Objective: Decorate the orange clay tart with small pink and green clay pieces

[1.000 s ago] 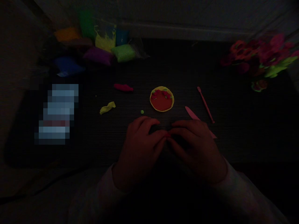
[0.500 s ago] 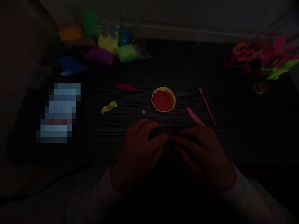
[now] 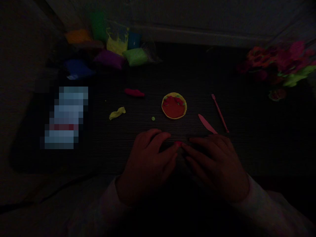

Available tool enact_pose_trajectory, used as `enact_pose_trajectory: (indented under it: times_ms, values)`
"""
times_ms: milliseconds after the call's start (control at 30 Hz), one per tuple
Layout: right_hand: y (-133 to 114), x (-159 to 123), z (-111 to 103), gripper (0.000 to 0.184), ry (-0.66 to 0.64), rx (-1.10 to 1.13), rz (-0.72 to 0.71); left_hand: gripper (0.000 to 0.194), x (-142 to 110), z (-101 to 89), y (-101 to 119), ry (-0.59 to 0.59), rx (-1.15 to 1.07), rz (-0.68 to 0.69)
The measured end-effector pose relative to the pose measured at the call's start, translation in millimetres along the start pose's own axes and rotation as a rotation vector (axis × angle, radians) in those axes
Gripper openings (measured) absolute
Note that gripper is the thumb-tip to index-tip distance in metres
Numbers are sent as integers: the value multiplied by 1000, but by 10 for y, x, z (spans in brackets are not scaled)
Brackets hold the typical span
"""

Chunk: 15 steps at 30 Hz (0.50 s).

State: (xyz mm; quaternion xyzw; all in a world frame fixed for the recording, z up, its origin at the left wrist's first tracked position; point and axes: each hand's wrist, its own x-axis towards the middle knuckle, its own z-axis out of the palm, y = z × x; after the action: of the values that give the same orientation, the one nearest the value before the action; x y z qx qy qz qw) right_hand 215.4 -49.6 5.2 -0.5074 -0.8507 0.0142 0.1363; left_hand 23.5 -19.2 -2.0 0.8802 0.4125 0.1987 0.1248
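Observation:
The scene is very dark. My left hand and my right hand meet at the near middle of the dark table, fingertips pinched together on a tiny red bit of clay. Just beyond them lies a round clay disc with a yellow rim, a red top and small red and green bits on it. A small green clay ball sits left of the disc. A pink knife-shaped tool lies just beyond my right hand's fingers.
A pink stick tool lies right of the disc. A red clay strip and a yellow clay lump lie to the left. Bags of coloured clay are piled at the back left, clay flowers at the back right.
My hands have stayed close together, fingers shifting slightly on the red bit. The view has drifted a little, nothing else on the table moved.

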Motion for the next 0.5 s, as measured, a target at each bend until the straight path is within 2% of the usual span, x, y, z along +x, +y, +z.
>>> enact_pose_trajectory:
  times_ms: [133, 500]
  values:
    - [-11, 20, -7, 27, 19, 50, -22, 22, -4, 4, -7, 4, -15, 9]
    - [-7, 8, -1, 26, 20, 15, -22, 22, -2, 17, -2, 11, -18, 8]
